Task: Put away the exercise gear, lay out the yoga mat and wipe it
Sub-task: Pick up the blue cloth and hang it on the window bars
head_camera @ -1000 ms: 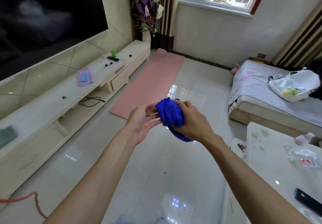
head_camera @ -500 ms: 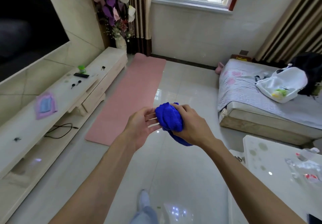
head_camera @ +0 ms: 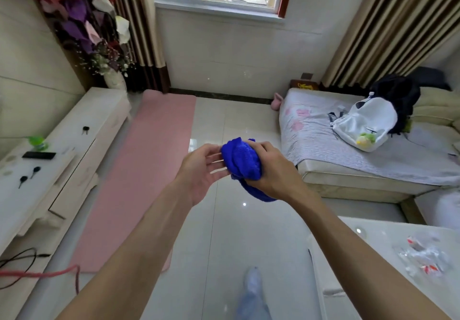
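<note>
The right hand is curled tight round a bunched blue cloth, with the fingers wrapped over its top and the thumb underneath, while a loose tail of the fabric hangs below the palm. The cloth is thick and fuzzy, like microfibre towelling, and crumpled into a rough ball. The left hand is spread and relaxed, palm turned toward the cloth, its straight fingertips meeting the bundle's left side without gripping it. Both hands are held out in front at chest height, above a glossy pale tiled floor.

The yoga mat lies unrolled and flat on that floor to the left of the hands. It is a long pink rectangle with a matte surface, running toward the far wall. Just beside its left edge stands a long white counter, smooth and shiny, carrying a few small dark items. On the right is a bed with a grey quilted cover, and a white fabric bag slumps on it.
</note>
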`<act>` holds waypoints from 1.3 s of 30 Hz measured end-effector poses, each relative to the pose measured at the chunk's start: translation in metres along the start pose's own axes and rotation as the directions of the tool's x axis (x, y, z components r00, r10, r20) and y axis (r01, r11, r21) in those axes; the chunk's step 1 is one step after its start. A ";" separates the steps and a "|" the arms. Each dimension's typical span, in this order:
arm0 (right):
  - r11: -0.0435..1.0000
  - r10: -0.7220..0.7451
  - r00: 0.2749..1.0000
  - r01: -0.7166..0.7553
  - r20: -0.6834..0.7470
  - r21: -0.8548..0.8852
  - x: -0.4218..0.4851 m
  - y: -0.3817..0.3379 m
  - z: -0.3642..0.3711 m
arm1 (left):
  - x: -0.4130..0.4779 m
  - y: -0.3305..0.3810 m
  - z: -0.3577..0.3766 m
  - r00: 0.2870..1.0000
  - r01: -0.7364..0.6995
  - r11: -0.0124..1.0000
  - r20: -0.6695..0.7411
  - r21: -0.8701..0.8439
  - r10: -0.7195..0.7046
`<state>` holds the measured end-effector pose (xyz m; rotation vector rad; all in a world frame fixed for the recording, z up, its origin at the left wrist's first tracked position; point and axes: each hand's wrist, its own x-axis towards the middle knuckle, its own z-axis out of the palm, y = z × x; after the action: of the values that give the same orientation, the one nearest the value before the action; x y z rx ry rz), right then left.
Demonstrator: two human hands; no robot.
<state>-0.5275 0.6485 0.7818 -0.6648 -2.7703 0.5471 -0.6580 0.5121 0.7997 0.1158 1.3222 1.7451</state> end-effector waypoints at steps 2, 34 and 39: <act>1.000 -0.012 1.000 0.012 0.003 -0.004 0.035 0.025 0.002 | 0.040 0.007 0.012 1.000 0.004 1.000 -0.014 0.002 -0.004; 0.997 0.053 0.998 -0.055 -0.045 -0.059 0.672 0.286 -0.023 | 0.670 0.274 0.152 1.000 0.005 1.000 0.015 -0.010 -0.005; 0.993 0.102 0.991 -0.107 -0.083 -0.052 0.751 0.317 -0.031 | 0.753 0.315 0.172 0.996 0.024 1.000 0.085 -0.004 -0.024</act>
<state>-1.0473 1.2778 0.7866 -0.8296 -2.6963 0.4543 -1.1852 1.1580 0.8056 0.1685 1.2530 1.7047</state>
